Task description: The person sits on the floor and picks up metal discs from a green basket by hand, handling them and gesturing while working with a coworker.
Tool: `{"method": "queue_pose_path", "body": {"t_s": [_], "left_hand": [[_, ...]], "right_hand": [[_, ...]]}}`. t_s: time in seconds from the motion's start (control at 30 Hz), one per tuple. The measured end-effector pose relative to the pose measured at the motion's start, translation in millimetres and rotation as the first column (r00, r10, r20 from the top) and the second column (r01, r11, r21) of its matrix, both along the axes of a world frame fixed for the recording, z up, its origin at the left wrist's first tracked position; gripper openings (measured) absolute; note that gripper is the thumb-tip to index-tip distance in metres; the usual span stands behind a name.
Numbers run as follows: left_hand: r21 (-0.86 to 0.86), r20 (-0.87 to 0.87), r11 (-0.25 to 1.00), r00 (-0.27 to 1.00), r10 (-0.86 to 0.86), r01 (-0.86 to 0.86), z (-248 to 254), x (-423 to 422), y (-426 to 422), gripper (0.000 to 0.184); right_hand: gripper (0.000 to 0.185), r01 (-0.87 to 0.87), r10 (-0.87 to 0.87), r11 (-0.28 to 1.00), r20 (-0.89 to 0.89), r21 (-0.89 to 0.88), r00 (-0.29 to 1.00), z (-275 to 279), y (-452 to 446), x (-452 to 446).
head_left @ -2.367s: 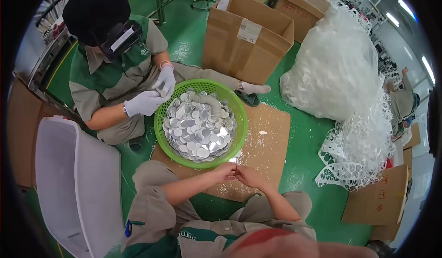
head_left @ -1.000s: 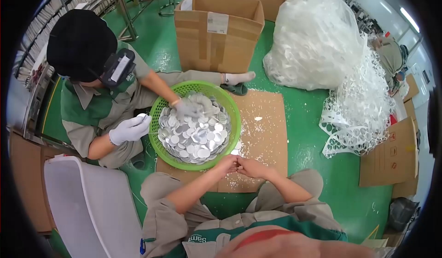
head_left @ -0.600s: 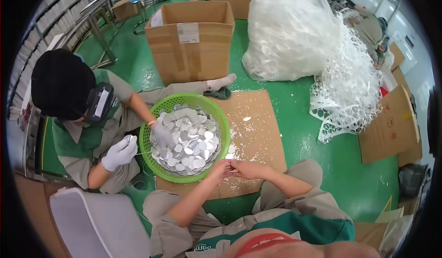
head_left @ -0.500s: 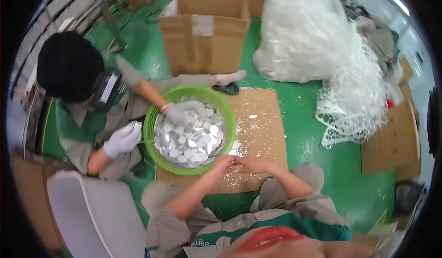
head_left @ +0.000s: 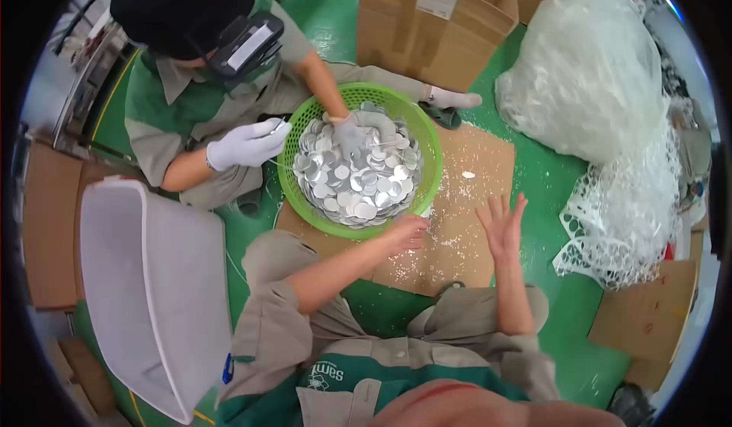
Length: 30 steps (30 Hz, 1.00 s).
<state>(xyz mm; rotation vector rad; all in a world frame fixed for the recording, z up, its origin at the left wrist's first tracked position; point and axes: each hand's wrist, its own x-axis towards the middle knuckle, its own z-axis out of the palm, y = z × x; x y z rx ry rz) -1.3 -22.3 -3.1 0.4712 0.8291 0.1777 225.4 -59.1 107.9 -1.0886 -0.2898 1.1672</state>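
My left hand (head_left: 404, 234) is by the near rim of a green plastic basket (head_left: 436, 169), its fingers curled in; whether they hold anything is hidden. The basket is heaped with small silvery discs (head_left: 364, 207). To the right, my right hand (head_left: 503, 229) is raised over the edge of a flat cardboard sheet (head_left: 476, 168), fingers spread with nothing in them. Opposite me, a co-worker's gloved hand (head_left: 349, 139) reaches into the discs. The co-worker's other gloved hand (head_left: 248, 146) is held beside the basket with something small and thin at its fingertips.
A pale plastic tub (head_left: 187, 274) stands at the left. Behind the basket is a large cardboard box (head_left: 427, 34). At the right lie a big clear plastic bag (head_left: 583, 69), perforated white sheeting (head_left: 618, 229) and another cardboard box (head_left: 648, 313). White bits are scattered over the cardboard sheet.
My hands were together near the basket and are now apart; the right one has moved right and opened. The view has shifted. The co-worker's hand is still in the discs.
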Motion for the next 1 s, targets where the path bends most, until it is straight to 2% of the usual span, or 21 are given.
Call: {"method": "queue_pose_path", "body": {"t_s": [0.07,0.13,0.2,0.27,0.3,0.33,0.37,0.4,0.43,0.47,0.5,0.53,0.57,0.63,0.7,0.77,0.8,0.83,0.9,1.0], "left_hand": [[-0.059,-0.048,0.998,0.999,0.023,-0.026,6.0,-2.7,-15.4,0.039],[-0.031,-0.052,0.997,0.997,0.064,-0.066,18.5,-1.6,8.5,0.035],[-0.046,-0.031,0.991,0.992,0.122,-0.123,11.5,-0.3,2.4,0.031],[-0.011,-0.01,0.993,0.993,0.12,-0.12,3.5,2.7,-0.3,0.028],[0.002,0.002,0.993,0.993,0.122,-0.122,-1.0,3.1,1.6,0.027],[0.063,-0.016,0.996,0.998,0.067,-0.066,12.8,0.3,2.4,0.029],[0.092,-0.034,0.995,0.998,0.05,-0.047,16.4,-0.8,3.4,0.029],[0.11,-0.054,0.993,0.998,0.045,-0.039,16.9,-0.2,-1.2,0.029],[0.135,-0.075,0.99,0.996,0.055,-0.045,17.0,-0.4,-1.5,0.029],[0.127,-0.072,0.99,0.995,0.066,-0.057,17.4,-3.5,-3.7,0.029],[0.119,-0.068,0.991,0.995,0.067,-0.059,18.0,-4.3,-5.2,0.029],[0.126,-0.068,0.991,0.996,0.053,-0.044,18.3,-6.5,-3.5,0.03],[0.129,-0.074,0.989,0.994,0.075,-0.065,15.6,-7.0,-0.1,0.03],[0.117,-0.069,0.99,0.994,0.089,-0.08,5.5,0.9,-3.2,0.031],[0.14,-0.057,0.985,0.993,0.104,-0.095,2.8,5.0,0.9,0.03],[0.124,-0.013,0.988,0.996,0.093,-0.091,-2.2,4.5,4.1,0.031],[0.163,-0.084,0.984,0.993,0.078,-0.064,-0.7,4.2,3.4,0.031],[0.18,-0.083,0.981,0.993,0.086,-0.07,16.3,-2.5,1.6,0.032],[0.254,-0.107,0.967,0.992,0.065,-0.036,9.2,0.5,-0.8,0.031],[0.226,-0.066,0.974,0.998,-0.001,0.016,-10.9,10.2,-5.2,0.025]], "right_hand": [[0.083,0.057,-0.065,0.994,-0.086,-0.093,0.994,-6.1,-16.1,-5.5],[0.084,-0.019,0.022,0.999,-0.107,0.035,0.994,41.9,-3.3,9.5],[0.075,-0.067,0.066,0.882,0.018,0.466,0.998,92.6,6.4,32.6],[0.063,0.161,-0.123,0.798,-0.104,0.582,0.987,105.1,9.6,65.8],[0.056,0.392,-0.326,0.801,-0.218,0.453,0.92,76.9,12.5,88.6],[0.051,0.594,-0.526,0.748,-0.282,0.296,0.802,48.1,15.0,111.8],[0.049,0.672,-0.617,0.734,-0.324,0.092,0.717,8.6,15.8,137.4],[0.046,0.622,-0.604,0.773,-0.448,-0.126,0.659,-35.8,2.3,167.4],[0.045,0.542,-0.569,0.803,-0.593,-0.249,0.57,-61.7,-4.7,193.9],[0.043,0.488,-0.519,0.833,-0.676,-0.261,0.523,-69.0,-14.1,219.5],[0.045,0.471,-0.407,0.876,-0.676,-0.099,0.614,-82.5,-20.4,278.0],[0.049,0.541,-0.482,0.828,-0.68,-0.146,0.553,-18.8,-17.5,261.2],[0.055,0.528,-0.438,0.849,-0.584,-0.02,0.683,11.4,-15.6,299.7],[0.057,0.583,-0.48,0.799,-0.429,0.145,0.765,85.5,-14.0,366.0],[0.059,0.641,-0.569,0.721,-0.302,0.263,0.765,151.1,-11.7,422.1],[0.061,0.696,-0.673,0.643,-0.198,0.319,0.713,196.6,-6.9,464.3],[0.062,0.722,-0.72,0.609,-0.154,0.328,0.677,209.7,-4.8,477.9],[0.063,0.747,-0.761,0.575,-0.116,0.333,0.638,220.4,-3.7,489.4],[0.065,0.783,-0.814,0.527,-0.068,0.331,0.577,226.2,-1.4,497.2],[0.068,0.806,-0.835,0.504,-0.061,0.311,0.547,212.5,-10.4,487.8]]}}
